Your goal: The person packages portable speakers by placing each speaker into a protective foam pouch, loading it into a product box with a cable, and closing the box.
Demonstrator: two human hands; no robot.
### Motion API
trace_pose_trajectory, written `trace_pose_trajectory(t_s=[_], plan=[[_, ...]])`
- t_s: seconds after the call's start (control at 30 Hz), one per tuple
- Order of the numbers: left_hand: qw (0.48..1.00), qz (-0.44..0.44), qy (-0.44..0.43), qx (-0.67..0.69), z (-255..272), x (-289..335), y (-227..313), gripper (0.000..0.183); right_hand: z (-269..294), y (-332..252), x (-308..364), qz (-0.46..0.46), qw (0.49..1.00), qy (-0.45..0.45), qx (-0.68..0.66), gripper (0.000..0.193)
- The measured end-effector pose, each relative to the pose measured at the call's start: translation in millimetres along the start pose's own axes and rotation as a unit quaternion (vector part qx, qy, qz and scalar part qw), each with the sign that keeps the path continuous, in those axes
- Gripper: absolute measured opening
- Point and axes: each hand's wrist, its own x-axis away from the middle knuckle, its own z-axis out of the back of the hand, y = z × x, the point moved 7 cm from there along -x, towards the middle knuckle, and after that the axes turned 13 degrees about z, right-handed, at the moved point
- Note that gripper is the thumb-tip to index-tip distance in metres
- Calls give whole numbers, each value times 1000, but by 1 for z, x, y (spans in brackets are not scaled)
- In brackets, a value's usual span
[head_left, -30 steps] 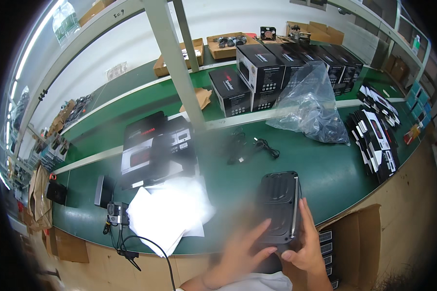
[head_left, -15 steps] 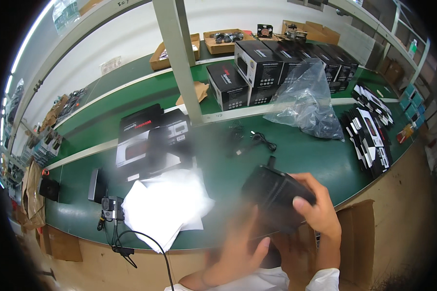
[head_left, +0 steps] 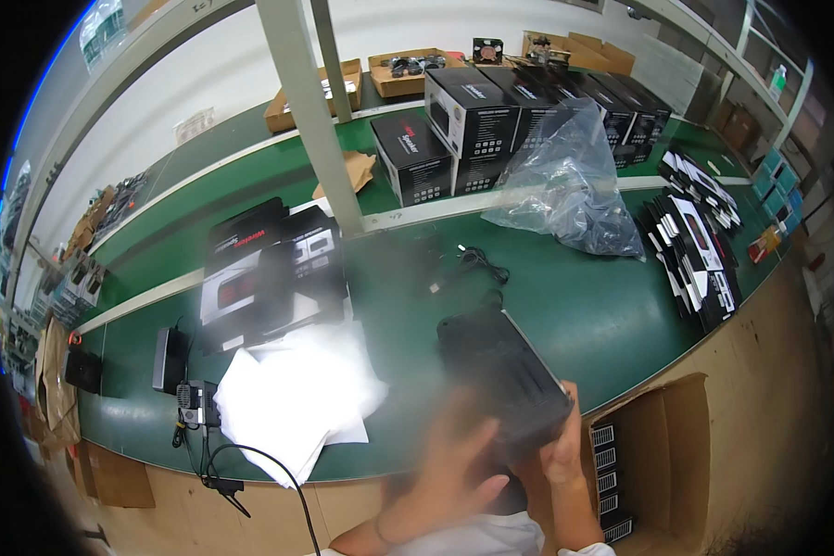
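Note:
A black box-shaped speaker (head_left: 510, 375) is held tilted above the near edge of the green bench. My right hand (head_left: 563, 449) grips its lower right end, with the fingers partly hidden beneath. Beside its lower left end is my left hand (head_left: 454, 468), fingers stretched out and thumb apart. A hazy blur covers that hand's fingertips, so I cannot tell whether they touch the speaker. Just beyond the speaker, a black cable (head_left: 485, 264) lies coiled on the bench.
White sheets (head_left: 296, 394) and flattened printed cartons (head_left: 273, 278) lie to the left. Black boxes (head_left: 473, 116) and a clear plastic bag (head_left: 574, 190) stand behind. Stacked carton sleeves (head_left: 695, 250) lie at right. An open cardboard box (head_left: 681, 454) holding several black items sits below the edge.
The speaker has turned in my hands. My right hand has shifted from its upper right side down to its lower end. The whole view has moved slightly.

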Motion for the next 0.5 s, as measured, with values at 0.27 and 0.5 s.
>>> trace_pose_trajectory(t_s=[0.27, 0.5], plan=[[938, -185, -82, -281, -77, 2, 49, 61, 41, 49, 40, -77, 944, 191, -260, 88], [945, -247, -205, -67, -72, 16, 51, 68, 61, 57, 48, 24, 924, 242, -295, 91]])
